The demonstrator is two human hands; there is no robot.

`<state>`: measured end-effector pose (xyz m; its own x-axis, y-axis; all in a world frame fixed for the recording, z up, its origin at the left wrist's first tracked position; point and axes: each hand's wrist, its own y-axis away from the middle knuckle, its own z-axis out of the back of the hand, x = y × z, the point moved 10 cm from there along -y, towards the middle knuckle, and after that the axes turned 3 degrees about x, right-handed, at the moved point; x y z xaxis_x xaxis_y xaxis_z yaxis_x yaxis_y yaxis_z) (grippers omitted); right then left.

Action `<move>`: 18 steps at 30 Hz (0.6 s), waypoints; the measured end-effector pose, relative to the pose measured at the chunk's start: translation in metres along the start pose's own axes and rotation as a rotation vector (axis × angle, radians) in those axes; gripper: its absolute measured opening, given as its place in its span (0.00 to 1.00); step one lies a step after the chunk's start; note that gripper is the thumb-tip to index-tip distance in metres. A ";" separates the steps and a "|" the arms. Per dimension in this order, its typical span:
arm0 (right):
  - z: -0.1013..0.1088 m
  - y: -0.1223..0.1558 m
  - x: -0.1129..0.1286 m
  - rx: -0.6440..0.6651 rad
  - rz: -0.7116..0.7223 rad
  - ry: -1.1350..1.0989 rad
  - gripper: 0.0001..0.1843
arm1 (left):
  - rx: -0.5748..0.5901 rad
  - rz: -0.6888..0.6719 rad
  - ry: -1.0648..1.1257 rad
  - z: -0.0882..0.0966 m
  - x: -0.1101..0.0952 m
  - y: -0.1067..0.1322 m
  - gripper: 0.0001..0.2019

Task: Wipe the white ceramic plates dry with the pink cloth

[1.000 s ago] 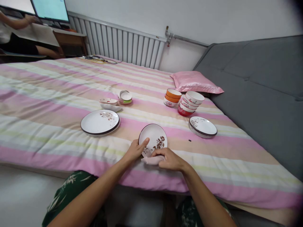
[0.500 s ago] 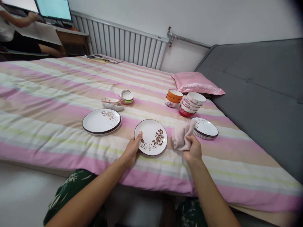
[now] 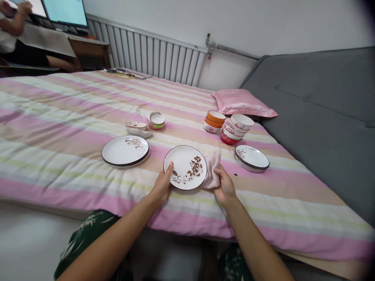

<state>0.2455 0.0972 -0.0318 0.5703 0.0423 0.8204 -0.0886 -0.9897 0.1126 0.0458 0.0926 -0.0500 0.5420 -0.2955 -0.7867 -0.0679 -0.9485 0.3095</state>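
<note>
My left hand (image 3: 162, 182) grips the left edge of a round white plate (image 3: 183, 166) with brown flowers and a dark rim, thumb on top. A crumpled pale pink cloth (image 3: 212, 173) is bunched in my right hand (image 3: 225, 186), at the plate's right edge; part of the cloth lies behind the plate. To the left sits a stack of larger oval plates (image 3: 124, 150) with the same pattern. Small round plates (image 3: 252, 157) are stacked to the right of my right hand.
Orange bowls (image 3: 216, 117) and white-and-red bowls (image 3: 238, 127) stand stacked behind. Small dishes (image 3: 156, 119) and a white spoon-like dish (image 3: 138, 133) lie farther left. A pink pillow (image 3: 243, 102) rests by the grey headboard (image 3: 316, 101). Another person (image 3: 14, 31) sits at a desk, back left.
My right hand has brought the cloth leftward to the plate's right edge. A small dark spot on the bedding now shows where the hand was. The plate shifted slightly.
</note>
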 end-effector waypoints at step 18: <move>0.026 -0.003 0.007 -0.182 0.055 0.097 0.13 | 0.022 0.000 0.063 -0.001 -0.002 0.000 0.19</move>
<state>0.2708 0.0968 -0.0413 0.4797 0.0111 0.8774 -0.2684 -0.9502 0.1587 0.0461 0.0936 -0.0480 0.5934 -0.2888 -0.7513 -0.0863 -0.9508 0.2974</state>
